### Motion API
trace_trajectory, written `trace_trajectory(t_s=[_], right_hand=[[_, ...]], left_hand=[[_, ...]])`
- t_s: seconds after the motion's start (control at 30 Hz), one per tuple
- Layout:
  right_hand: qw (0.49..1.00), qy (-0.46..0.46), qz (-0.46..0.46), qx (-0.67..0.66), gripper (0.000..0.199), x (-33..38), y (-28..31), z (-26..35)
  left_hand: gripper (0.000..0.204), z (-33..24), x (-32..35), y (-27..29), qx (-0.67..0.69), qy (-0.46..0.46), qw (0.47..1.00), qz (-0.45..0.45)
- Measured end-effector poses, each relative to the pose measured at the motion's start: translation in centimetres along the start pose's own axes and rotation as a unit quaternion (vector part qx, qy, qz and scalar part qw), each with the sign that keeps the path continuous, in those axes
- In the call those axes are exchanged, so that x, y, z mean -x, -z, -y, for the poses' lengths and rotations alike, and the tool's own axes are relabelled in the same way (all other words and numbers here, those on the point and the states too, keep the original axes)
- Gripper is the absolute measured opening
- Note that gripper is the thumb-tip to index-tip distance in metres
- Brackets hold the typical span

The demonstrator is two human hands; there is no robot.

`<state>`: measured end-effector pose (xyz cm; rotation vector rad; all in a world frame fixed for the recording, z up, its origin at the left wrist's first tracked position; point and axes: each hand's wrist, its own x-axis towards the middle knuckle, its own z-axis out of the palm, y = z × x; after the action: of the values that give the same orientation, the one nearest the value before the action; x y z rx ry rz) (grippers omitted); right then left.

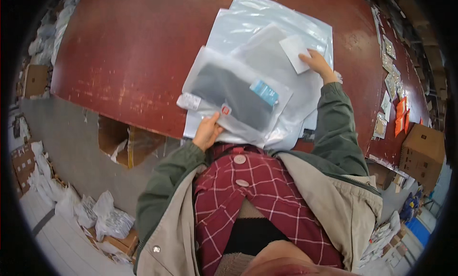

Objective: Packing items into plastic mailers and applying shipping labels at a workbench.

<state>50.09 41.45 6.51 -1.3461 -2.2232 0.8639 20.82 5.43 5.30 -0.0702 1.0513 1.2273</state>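
A clear plastic bag [229, 92] with a dark folded garment inside lies on top of a pile of grey plastic bags [274, 27] on the dark red table [129, 42]. The bag carries a small blue label and a small red tag. My left hand [207, 132] grips the near edge of this bag, by the red tag. My right hand [317, 63] rests further back on the pile and holds a white rectangular card [294, 50] by its corner.
Small packets [392, 80] and orange slips [400, 116] lie along the table's right edge. A cardboard box [422, 154] stands at the right. On the floor to the left are white filled bags [107, 218] and boxes [34, 80].
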Motion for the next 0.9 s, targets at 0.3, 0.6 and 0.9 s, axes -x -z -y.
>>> trace_trajectory(t_s=[0.3,0.6,0.9], right_hand=[[0.951,0.217,-0.107,0.192,0.022,6.2,5.2,12.7],[0.902,0.287,0.035,0.319,0.009,20.2,-2.2,22.2],[0.929,-0.201,0.001,-0.310,0.027,27.7,-7.6,27.1]], left_hand=[[0.036,-0.1,1.1,-1.2,-0.043,0.076,0.993,0.076],[0.036,-2.2,5.8,-0.3,-0.391,0.163,0.890,0.172],[0.034,-4.7,11.3,1.1,-0.567,-0.214,0.784,0.135]])
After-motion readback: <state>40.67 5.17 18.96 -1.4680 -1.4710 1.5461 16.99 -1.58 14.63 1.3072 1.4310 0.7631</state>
